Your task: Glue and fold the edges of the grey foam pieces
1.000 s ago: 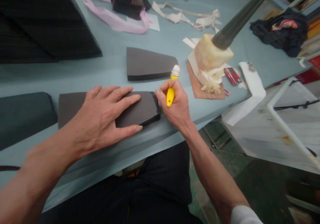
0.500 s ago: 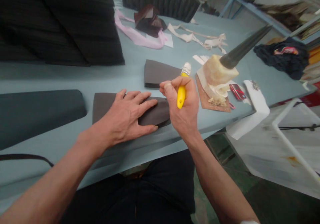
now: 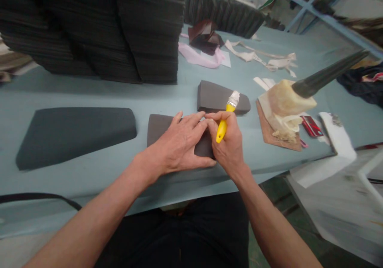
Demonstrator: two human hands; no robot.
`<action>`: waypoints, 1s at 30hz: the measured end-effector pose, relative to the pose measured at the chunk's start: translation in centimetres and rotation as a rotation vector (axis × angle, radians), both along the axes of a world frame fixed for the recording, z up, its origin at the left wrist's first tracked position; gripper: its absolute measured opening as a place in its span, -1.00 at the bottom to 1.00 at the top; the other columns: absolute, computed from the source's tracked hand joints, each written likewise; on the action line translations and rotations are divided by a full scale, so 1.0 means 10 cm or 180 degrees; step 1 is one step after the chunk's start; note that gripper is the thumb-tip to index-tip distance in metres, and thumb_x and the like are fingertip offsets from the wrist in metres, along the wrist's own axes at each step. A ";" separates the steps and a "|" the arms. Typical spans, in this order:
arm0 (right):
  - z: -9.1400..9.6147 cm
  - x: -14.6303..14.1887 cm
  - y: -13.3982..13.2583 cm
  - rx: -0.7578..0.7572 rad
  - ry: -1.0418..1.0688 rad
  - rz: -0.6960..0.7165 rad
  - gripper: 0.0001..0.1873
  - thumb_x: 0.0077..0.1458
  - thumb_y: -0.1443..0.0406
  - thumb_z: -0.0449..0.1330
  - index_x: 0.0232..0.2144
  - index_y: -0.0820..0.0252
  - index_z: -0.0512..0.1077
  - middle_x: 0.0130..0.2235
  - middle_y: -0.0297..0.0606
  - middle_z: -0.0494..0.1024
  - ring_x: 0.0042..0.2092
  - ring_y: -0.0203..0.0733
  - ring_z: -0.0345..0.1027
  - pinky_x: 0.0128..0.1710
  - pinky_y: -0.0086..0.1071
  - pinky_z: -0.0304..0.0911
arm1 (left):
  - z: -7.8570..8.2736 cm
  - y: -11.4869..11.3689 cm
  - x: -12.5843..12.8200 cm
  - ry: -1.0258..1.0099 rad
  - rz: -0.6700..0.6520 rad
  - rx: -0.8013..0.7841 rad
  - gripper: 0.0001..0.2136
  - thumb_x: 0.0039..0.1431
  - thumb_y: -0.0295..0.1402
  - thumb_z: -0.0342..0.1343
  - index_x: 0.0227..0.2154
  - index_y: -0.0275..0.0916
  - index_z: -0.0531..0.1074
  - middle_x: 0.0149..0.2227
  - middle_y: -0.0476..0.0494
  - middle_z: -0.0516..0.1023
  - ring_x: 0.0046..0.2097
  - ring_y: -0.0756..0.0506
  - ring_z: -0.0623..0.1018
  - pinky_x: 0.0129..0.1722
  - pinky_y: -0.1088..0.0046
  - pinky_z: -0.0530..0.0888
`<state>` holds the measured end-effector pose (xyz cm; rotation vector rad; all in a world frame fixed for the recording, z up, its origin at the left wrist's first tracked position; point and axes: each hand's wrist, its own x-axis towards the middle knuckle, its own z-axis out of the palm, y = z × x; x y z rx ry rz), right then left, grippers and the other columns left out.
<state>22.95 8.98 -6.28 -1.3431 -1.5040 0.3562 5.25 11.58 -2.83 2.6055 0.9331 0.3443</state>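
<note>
My left hand [image 3: 179, 146] lies flat with its fingers spread over a dark grey sheet piece [image 3: 157, 129] near the table's front edge. Close beside it, my right hand [image 3: 230, 146] is closed around the yellow handle of a brush [image 3: 222, 131], whose pale, coated bristles point up and away. The right thumb and forefinger meet at the left fingertips, over the right part of the piece; whether they pinch its edge is hidden. Just behind both hands rests a small stack of similar dark grey pieces [image 3: 214, 94].
A larger dark panel [image 3: 77, 134] lies at left, before tall stacks of dark sheets [image 3: 149, 32]. At right, a pale coated block [image 3: 284, 100] with a dark tapered rod sits on a brown board [image 3: 261, 130], near a red box [image 3: 312, 126]. Fabric scraps [image 3: 206, 56] lie behind.
My right hand has come closer to my left, its fingertips now by the left fingers. The brush is still in it. The view has turned left, so the table things appear farther right.
</note>
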 end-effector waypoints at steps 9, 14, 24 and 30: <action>0.02 -0.02 -0.01 -0.0034 -0.0515 0.0136 -0.91 0.36 0.20 0.23 -0.16 0.05 0.44 -0.15 -0.25 0.70 -0.14 -0.13 0.61 -0.08 -0.23 0.47 | -0.02 -0.01 -0.31 0.0387 0.0449 0.0243 0.05 0.26 0.33 0.18 0.47 -0.52 0.21 0.54 -0.61 0.24 0.57 -0.50 0.23 0.60 -0.15 0.09; 0.04 -0.01 -0.03 -0.0228 -0.0797 0.0147 -0.89 0.37 0.17 0.22 -0.15 0.04 0.45 -0.10 -0.21 0.72 -0.11 -0.05 0.61 -0.04 -0.15 0.44 | -0.04 0.06 -0.47 0.0347 0.0515 0.0196 -0.09 0.37 0.25 0.06 0.48 -0.44 0.22 0.55 -0.51 0.24 0.57 -0.50 0.23 0.59 -0.20 0.09; 0.09 -0.02 -0.03 -0.0410 -0.0709 0.0264 -0.89 0.37 0.17 0.24 -0.18 0.04 0.43 -0.06 -0.19 0.71 -0.06 -0.04 0.60 0.00 -0.14 0.42 | -0.11 0.11 -0.56 -0.0201 0.0595 -0.0064 -0.40 0.51 -0.05 -0.21 0.43 -0.20 0.33 0.51 -0.30 0.36 0.51 -0.38 0.35 0.55 -0.13 0.20; 0.03 -0.02 0.02 -0.0436 -0.0700 0.0247 -0.87 0.35 0.14 0.21 -0.18 0.04 0.41 -0.09 -0.19 0.70 -0.08 -0.03 0.59 0.00 -0.13 0.41 | -0.17 0.12 -0.56 -0.0267 0.0597 0.0077 -0.38 0.52 -0.05 -0.24 0.40 -0.31 0.36 0.47 -0.41 0.41 0.47 -0.38 0.41 0.51 -0.17 0.27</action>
